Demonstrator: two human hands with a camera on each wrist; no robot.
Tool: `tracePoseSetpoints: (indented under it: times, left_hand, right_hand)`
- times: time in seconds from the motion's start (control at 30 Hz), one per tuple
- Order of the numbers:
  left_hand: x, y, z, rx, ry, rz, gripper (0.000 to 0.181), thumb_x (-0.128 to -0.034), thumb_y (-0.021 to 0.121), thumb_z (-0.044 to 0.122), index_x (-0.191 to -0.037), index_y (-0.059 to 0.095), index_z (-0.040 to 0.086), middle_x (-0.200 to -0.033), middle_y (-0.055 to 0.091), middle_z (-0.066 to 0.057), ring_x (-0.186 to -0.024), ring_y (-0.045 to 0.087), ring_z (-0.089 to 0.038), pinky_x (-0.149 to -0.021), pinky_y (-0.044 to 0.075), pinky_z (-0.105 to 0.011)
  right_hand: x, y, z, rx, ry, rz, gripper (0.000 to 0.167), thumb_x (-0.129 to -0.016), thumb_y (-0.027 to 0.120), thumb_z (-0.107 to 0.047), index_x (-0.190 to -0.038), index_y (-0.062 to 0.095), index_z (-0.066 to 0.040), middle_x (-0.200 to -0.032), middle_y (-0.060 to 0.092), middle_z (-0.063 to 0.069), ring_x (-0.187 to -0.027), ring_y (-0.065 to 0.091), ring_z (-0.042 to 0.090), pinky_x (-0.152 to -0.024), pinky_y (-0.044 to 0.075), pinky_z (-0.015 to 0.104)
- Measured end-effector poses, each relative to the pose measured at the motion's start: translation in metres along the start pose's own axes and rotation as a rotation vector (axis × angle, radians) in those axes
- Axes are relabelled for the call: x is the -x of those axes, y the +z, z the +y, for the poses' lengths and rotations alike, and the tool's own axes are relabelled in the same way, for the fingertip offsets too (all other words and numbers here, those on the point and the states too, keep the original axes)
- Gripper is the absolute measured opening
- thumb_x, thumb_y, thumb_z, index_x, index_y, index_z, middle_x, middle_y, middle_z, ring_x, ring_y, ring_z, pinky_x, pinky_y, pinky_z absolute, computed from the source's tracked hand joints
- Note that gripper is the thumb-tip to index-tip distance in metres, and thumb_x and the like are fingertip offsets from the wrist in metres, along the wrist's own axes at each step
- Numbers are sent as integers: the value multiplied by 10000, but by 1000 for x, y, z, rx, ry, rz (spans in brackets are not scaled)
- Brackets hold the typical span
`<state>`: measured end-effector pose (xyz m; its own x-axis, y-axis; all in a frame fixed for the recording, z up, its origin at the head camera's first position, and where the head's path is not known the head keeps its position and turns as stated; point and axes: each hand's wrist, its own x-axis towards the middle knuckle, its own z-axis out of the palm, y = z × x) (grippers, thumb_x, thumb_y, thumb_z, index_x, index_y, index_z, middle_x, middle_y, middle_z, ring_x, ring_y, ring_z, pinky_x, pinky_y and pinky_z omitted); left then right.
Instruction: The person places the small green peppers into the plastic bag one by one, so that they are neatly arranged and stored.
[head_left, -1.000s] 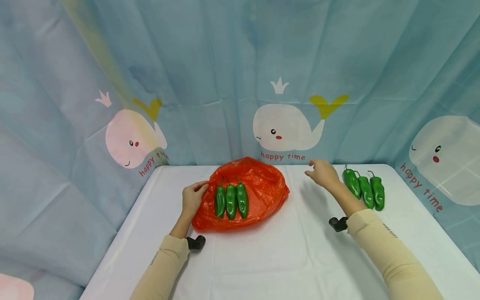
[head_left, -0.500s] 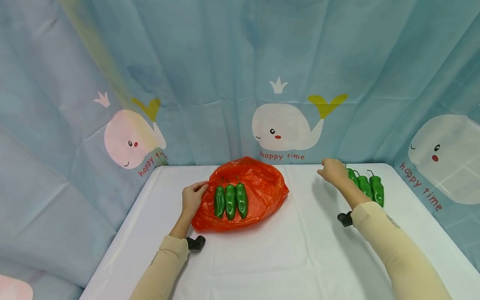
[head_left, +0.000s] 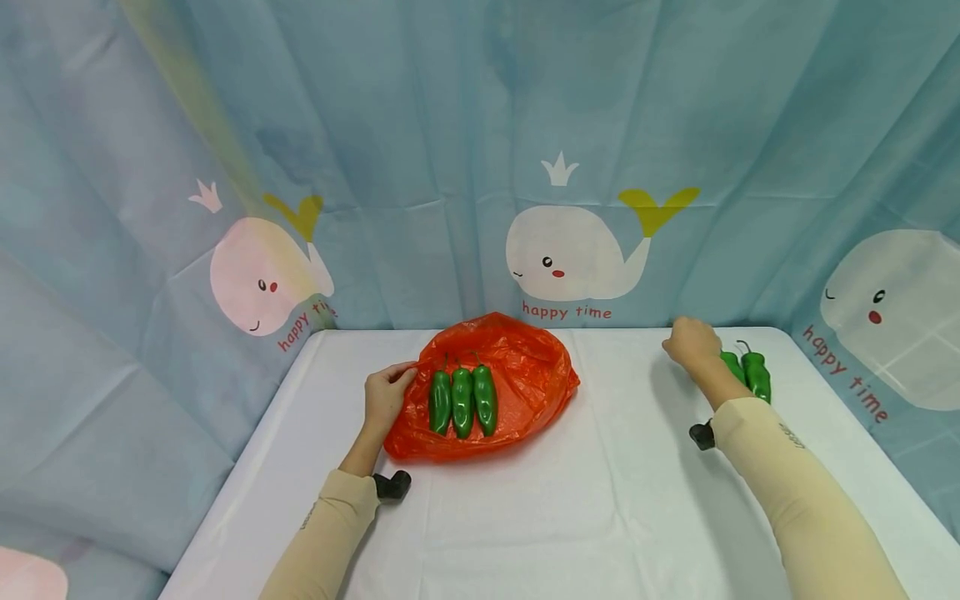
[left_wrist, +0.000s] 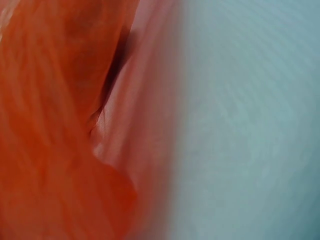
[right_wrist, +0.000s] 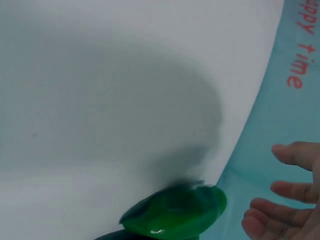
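Our right hand (head_left: pixel 692 342) has moved rightward, nearer the green peppers (head_left: pixel 757 375) at the frame's right, its fingers parted and empty; our left hand (head_left: pixel 384 398) pinches the red bag (head_left: pixel 534 375). A clumsy grasp could roll neighbours away. Those peppers' long axes run roughly up-down, stems topmost.
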<state>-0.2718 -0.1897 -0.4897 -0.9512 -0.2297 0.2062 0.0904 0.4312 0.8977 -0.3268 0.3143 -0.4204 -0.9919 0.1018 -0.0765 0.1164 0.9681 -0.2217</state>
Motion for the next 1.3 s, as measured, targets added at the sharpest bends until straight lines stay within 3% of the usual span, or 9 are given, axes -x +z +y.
tracePoseSetpoints:
  times: [0.37,0.67,1.1,1.3]
  left_hand:
    - [0,0,1,4,-4,1,249,-937,652,207,-1091,744,34,-1091,731,-164,-1057,662,-274,-886,520,-302]
    - [0,0,-1,8,-9,-10,252,-938,649,201,-1093,739,24,-1104,724,-176,-1073,652,-285,-929,512,-402]
    - [3,0,0,8,-20,-14,262,-946,643,207,-1114,732,26,-1125,716,-180,-1084,646,-291,-952,515,-437]
    - [2,0,-1,13,-15,-6,256,-943,647,205,-1103,736,27,-1113,721,-179,-1078,648,-292,-951,515,-433]
  right_hand:
    - [3,7,17,17,50,22,351,-913,471,-93,-1054,581,209,-1075,549,449,-985,553,565,-754,498,588]
    - [5,16,23,17,55,-4,339,-916,418,-50,-1052,571,220,-1093,539,443,-1013,541,553,-808,488,586]
    - [5,23,22,39,119,-1,431,-990,311,-51,-1225,412,296,-1129,431,510,-1074,472,615,-817,489,612]
    - [5,23,23,71,88,11,452,-1014,250,-71,-1189,451,294,-1107,470,504,-1053,498,600,-839,477,599]
